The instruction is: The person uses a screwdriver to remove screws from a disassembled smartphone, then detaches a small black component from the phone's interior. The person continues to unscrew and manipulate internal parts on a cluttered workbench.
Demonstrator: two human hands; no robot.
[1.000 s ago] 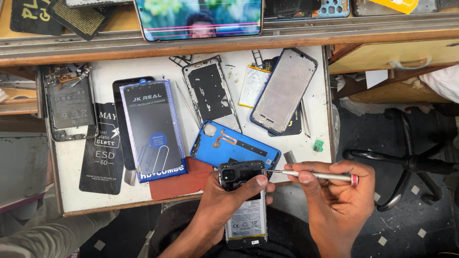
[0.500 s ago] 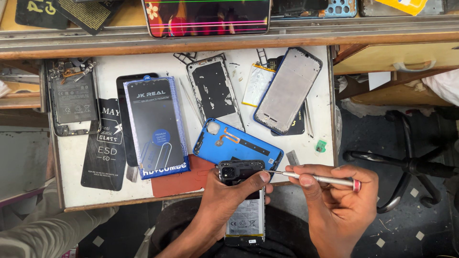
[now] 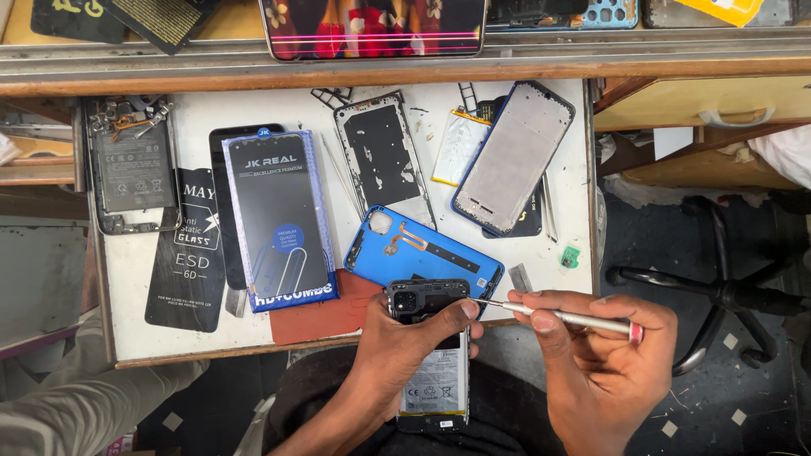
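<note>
The head camera looks straight down on a small white worktop [image 3: 211, 329] with a wooden edge, set under a long wooden ledge [image 3: 405, 67] and a metal rail. A phone with a lit, streaked screen [image 3: 376, 25] lies on the ledge.

The left hand [image 3: 405, 346] is closed around an opened phone [image 3: 431, 359], held over the lap just below the worktop's front edge; its thumb lies across the dark camera end, and the battery shows below the fingers. The right hand [image 3: 600, 355] pinches a slim metal screwdriver [image 3: 566, 317] between thumb and fingers, held level, with its tip at the phone's upper right corner.

On the worktop, just above the held phone, lies a blue back cover [image 3: 422, 249] with an orange ribbon cable. Beside it to the left is a boxed screen part in blue packaging [image 3: 279, 219], overlapping a black sleeve [image 3: 190, 253] and a reddish-brown pad [image 3: 325, 312]. Farther back are a bare phone frame [image 3: 380, 156] and a grey frame with a blue rim [image 3: 515, 156]. Another opened phone [image 3: 131, 165] hangs over the left edge.

To the right, a drawer front with a handle [image 3: 718, 105] and a black chair base [image 3: 718, 291] stand over a dark speckled floor [image 3: 760, 388].
</note>
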